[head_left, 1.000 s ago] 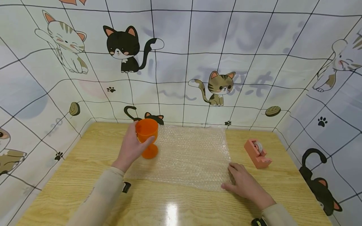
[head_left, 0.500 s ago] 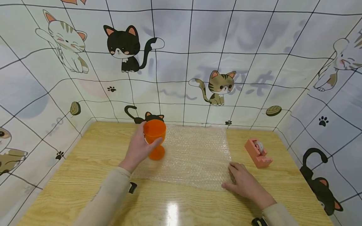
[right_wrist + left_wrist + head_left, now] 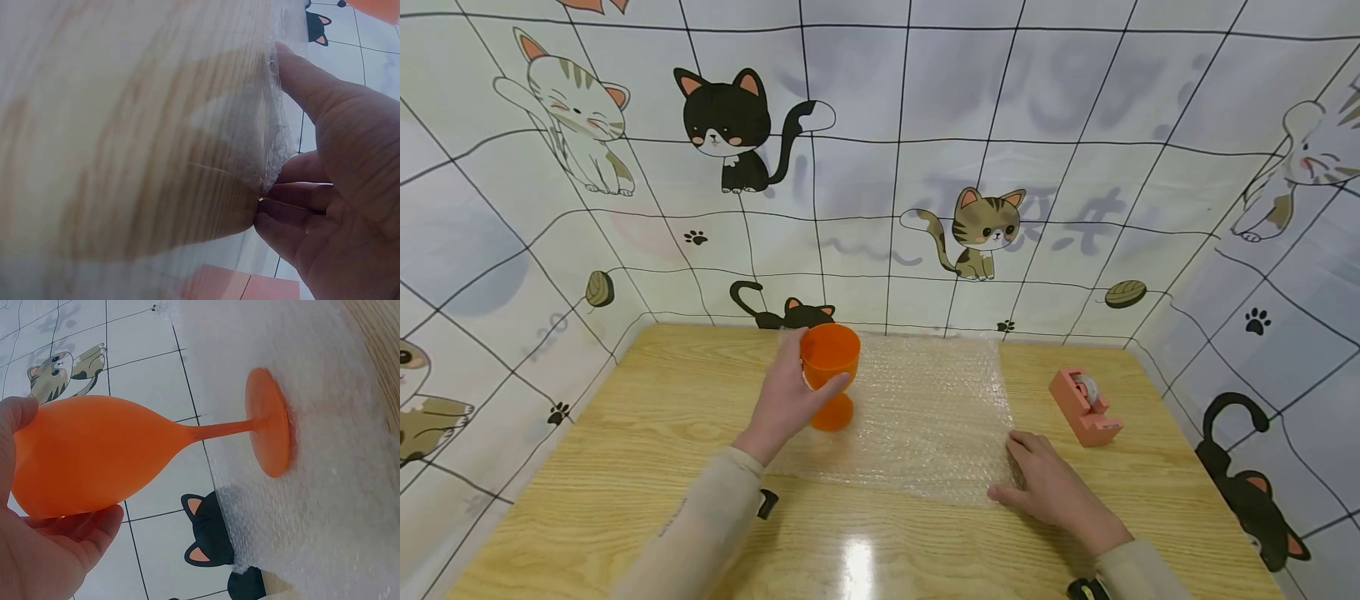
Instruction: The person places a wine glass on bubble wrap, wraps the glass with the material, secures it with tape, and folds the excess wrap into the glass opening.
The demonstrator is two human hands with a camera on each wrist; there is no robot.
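Observation:
An orange stemmed goblet [image 3: 831, 354] is in my left hand [image 3: 786, 404], which grips its bowl from the left with thumb and fingers. In the left wrist view the goblet's round foot [image 3: 270, 424] faces the bubble wrap [image 3: 340, 506]; I cannot tell whether it touches. The clear sheet of bubble wrap [image 3: 936, 417] lies flat on the table. My right hand [image 3: 1052, 492] rests at the sheet's lower right corner, thumb and fingertips spread along the edge. The right wrist view shows its thumb [image 3: 306, 78] touching the wrap's rim.
A pink tape dispenser [image 3: 1084, 410] with a roll of tape stands right of the wrap, beyond my right hand. The wooden table [image 3: 647, 417] backs onto a wall covering [image 3: 865, 167] printed with cats and grid lines, which also rises at both sides.
My left hand has carried the goblet to the right over the bubble wrap, and slightly toward me. The right hand has stayed at the sheet's corner.

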